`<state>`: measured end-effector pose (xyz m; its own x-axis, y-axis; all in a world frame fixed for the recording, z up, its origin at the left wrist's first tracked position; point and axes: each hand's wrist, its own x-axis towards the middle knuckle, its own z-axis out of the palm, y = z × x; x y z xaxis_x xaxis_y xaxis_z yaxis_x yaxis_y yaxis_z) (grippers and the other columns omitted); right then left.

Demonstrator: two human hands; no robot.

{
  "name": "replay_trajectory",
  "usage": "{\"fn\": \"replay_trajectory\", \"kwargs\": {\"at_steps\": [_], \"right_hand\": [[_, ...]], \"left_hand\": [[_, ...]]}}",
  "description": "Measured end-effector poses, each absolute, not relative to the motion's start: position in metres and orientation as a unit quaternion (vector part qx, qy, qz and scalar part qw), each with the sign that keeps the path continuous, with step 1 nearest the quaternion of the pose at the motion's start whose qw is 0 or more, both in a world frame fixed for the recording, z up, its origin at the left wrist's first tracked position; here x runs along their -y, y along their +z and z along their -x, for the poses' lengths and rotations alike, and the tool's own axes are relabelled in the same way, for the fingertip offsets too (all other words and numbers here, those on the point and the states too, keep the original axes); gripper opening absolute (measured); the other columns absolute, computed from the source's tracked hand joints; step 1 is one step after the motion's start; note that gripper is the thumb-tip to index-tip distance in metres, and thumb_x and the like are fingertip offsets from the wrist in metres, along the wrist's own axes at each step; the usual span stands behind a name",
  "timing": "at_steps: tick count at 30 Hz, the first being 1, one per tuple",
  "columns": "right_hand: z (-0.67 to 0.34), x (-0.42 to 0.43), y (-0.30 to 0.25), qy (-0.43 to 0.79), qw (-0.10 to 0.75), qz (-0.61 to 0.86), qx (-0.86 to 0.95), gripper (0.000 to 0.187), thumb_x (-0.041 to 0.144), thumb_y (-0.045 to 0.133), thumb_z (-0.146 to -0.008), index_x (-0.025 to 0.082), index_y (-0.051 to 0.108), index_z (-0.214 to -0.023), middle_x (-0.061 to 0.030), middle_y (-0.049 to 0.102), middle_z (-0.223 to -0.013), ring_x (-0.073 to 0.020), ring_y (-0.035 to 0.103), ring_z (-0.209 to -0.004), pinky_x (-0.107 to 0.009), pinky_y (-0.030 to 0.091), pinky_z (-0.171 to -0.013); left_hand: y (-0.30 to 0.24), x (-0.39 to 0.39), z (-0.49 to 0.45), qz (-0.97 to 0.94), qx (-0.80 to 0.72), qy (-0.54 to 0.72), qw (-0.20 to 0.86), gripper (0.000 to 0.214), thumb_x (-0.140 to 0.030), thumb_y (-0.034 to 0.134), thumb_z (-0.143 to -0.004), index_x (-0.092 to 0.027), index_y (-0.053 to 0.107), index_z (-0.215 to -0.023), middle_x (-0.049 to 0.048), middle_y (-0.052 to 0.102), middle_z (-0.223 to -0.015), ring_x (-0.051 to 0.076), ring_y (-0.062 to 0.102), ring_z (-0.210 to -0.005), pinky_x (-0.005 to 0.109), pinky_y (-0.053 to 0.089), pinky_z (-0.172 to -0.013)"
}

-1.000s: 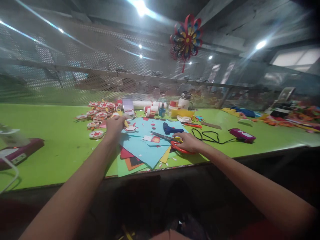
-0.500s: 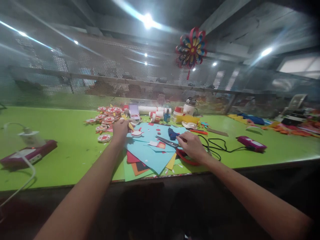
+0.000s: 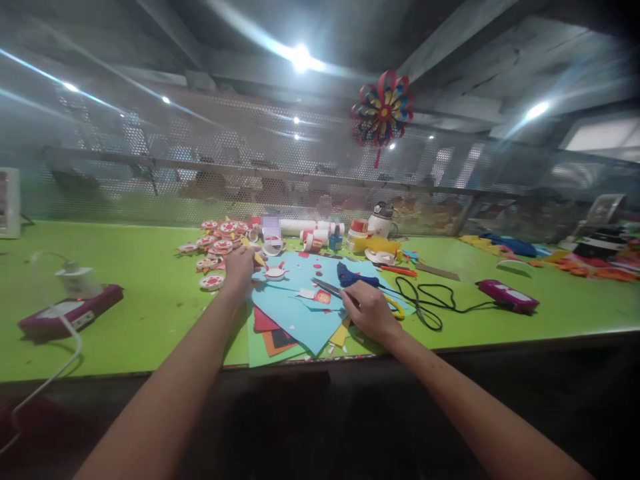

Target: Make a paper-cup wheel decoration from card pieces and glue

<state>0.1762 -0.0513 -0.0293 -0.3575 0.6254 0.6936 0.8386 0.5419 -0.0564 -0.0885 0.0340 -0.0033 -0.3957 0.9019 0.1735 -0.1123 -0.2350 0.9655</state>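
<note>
Clock: centred on my pale-blue paper sheets (image 3: 300, 321), myself at 6.
Left grip: my left hand (image 3: 240, 270) at 10, fingers bent and drawn together on a yellow pointed paper piece (image 3: 259, 258); no clear gap between them.
Left arm: in from 8, outstretched, back of hand upward.
Right grip: my right hand (image 3: 371, 308) at 3, fingers curled closed on the dark-bladed scissors (image 3: 327, 287), fingertips at the blade root; exact contact hidden by my hand.
Scissors: blades point to 10, over the sheets; a yellow handle loop shows beyond my knuckles.
Right arm: in from 4, wrist low, knuckles up.
Glue gun: blue plastic glue gun (image 3: 356, 277) at 2, just beyond my right hand.
Disc: white round disc with red points (image 3: 275, 273) at 10, on the sheets, near my left fingers.
Pile: red-and-white round pieces (image 3: 223, 247), heaped at 10, beyond my left hand.
</note>
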Motion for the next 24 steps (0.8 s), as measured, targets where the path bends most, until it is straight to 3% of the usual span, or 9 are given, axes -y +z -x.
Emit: {"fn": "replay_trajectory", "kwargs": {"at_steps": [18,24], "right_hand": [[-0.181,0.043,-0.038,-0.132,0.414,0.458,0.776,0.026,0.024,0.045,-0.089,0.016,0.060,-0.069,-0.0045,0.059,-0.064,-0.0167,0.055,-0.064,-0.027,0.037,-0.063],[-0.182,0.043,-0.038,-0.130,0.411,0.455,0.779,0.026,0.024,0.045,-0.089,0.016,0.059,-0.069,-0.0044,0.058,-0.064,-0.0164,0.054,-0.062,-0.027,0.037,-0.063]], "left_hand": [[-0.013,-0.049,0.089,-0.414,-0.471,0.663,0.409,0.006,-0.013,0.047,-0.079,-0.014,0.051,-0.083,0.0055,0.064,-0.061,0.014,0.063,-0.052,0.021,0.046,-0.048],[-0.011,-0.046,0.086,-0.406,-0.474,0.670,0.402,0.003,-0.012,0.049,-0.078,-0.015,0.047,-0.078,0.0054,0.063,-0.060,0.014,0.063,-0.051,0.020,0.043,-0.044]]}}
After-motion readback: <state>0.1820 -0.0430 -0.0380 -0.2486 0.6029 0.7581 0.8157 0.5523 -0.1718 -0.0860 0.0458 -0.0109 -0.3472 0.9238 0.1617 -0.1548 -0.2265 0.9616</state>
